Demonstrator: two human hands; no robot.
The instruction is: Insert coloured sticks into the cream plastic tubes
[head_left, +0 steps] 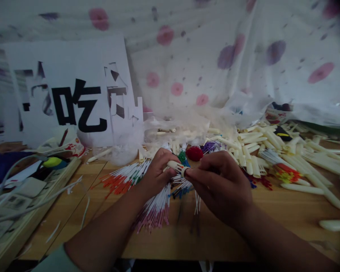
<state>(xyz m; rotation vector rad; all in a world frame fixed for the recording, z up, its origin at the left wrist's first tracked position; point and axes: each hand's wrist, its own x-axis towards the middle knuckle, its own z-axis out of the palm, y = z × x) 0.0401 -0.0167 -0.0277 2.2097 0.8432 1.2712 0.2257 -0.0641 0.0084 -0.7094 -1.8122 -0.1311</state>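
My left hand (pixel 161 173) is closed round the cream barrel of a multicolour pen (pixel 176 166), above the middle of the table. Small coloured sliders, one of them orange, show near the pen's right end. My right hand (pixel 225 185) has its thumb and fingers pinched at that end, and its fingertips hide what they grip there. Under and beside my hands lie fanned bundles of thin white refills with coloured ends: orange refills (pixel 116 182) to the left, pink refills (pixel 154 215) in front, and blue ones beneath. A round red object (pixel 194 153) sits just behind my hands.
Many cream pen barrels (pixel 265 141) are heaped at the right and back. More refills with red and yellow ends (pixel 287 173) lie among them. Power strips and cables (pixel 19 200) occupy the left. Behind stand a white card with a black character (pixel 79 105) and a flowered curtain (pixel 184 60).
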